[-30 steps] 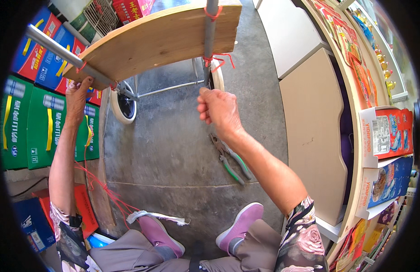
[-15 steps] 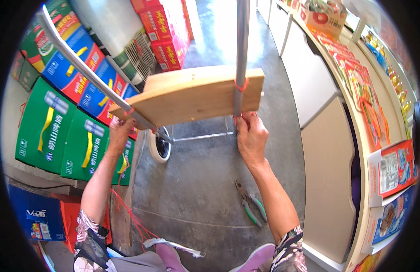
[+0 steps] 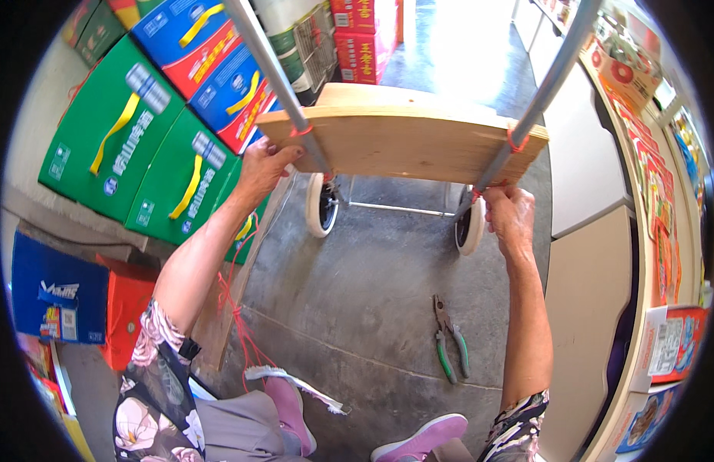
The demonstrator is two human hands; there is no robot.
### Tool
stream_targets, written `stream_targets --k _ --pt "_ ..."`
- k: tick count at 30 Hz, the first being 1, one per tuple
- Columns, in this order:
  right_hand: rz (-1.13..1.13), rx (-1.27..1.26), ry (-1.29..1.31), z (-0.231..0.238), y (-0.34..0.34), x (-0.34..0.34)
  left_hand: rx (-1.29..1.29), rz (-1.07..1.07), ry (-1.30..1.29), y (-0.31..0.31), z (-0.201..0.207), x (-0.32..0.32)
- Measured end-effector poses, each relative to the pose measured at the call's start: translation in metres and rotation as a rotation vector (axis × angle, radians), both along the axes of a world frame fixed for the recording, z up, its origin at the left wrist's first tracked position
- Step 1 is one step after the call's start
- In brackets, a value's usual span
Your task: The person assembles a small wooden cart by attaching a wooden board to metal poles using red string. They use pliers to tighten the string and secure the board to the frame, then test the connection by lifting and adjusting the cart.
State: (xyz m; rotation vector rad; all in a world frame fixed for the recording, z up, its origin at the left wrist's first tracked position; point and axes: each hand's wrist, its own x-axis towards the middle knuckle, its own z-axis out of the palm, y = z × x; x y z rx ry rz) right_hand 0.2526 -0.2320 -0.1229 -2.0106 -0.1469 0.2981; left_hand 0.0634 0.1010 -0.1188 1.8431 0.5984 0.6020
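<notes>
Wooden board [image 3: 403,146] is spanning the gap between the two hands, standing behind a pair of grey metal poles, the left pole [image 3: 274,71] and the right pole [image 3: 551,73]. Left hand [image 3: 266,167] is gripping the board's left end, its thumb pressing on the near face. Right hand [image 3: 512,215] is curling its fingers just under the board's other end, beside the foot of the right pole; I cannot tell whether they are pinching the red tie [image 3: 476,193] there. One white-rimmed wheel [image 3: 323,206] is standing below and right of the left hand; another wheel [image 3: 470,228] is standing just left of the right hand. Pliers [image 3: 442,323] with green handles are lying on the floor [image 3: 357,285], below and left of the right hand. Red cord [image 3: 237,310] is trailing below the left hand, and green cartons [image 3: 103,131] are standing to that hand's left.
</notes>
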Motion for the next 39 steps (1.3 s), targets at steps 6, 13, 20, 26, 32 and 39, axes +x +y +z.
stream_targets --k 6,13,20,26,32,39 --pt "0.282 -0.079 -1.023 -0.051 0.011 -0.028 -0.008 -0.031 0.092 0.004 -0.001 -0.003" --pt "0.239 -0.016 -1.067 -0.053 -0.006 -0.051 -0.006 -0.018 0.057 0.009 -0.009 -0.001" --pt "-0.046 -0.005 -0.834 -0.044 0.007 -0.031 0.009 -0.081 0.085 0.007 -0.012 0.002" --pt "0.024 -0.143 -0.739 -0.026 0.004 -0.02 0.014 -0.267 0.204 -0.001 -0.006 -0.008" --pt "0.052 -0.227 -0.357 0.003 0.006 -0.007 -0.067 -0.272 0.071 -0.02 -0.015 -0.005" --pt "0.13 -0.146 -0.146 0.014 0.001 0.001 0.033 -0.096 0.081 -0.023 -0.039 0.004"
